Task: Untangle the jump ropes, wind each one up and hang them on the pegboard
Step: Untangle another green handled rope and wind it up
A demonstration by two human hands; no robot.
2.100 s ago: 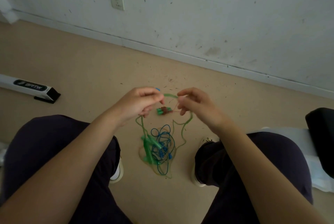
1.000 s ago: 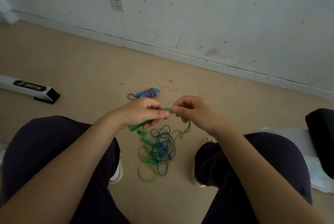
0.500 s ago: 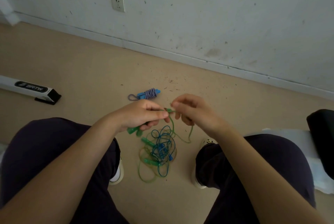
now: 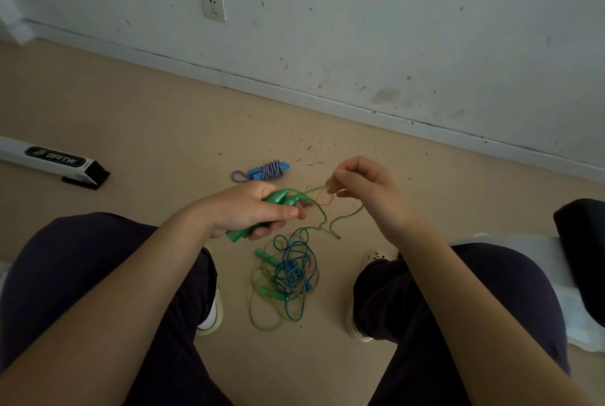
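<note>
Green cord (image 4: 322, 209) is mid-winding: the left hand (image 4: 248, 214) grips the green handles (image 4: 278, 201) while the right hand (image 4: 363, 186) pinches a loop, both just above the tangled pile (image 4: 288, 278) on the floor. Beyond that pile lies one wound striped rope (image 4: 265, 171), unhung. No pegboard shows; the pile's blue and green ropes remain knotted, so I judge most work remains.

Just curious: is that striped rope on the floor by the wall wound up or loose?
Wound up. The striped rope lies as a tight bundle around blue handles, one small loop sticking out.
</note>
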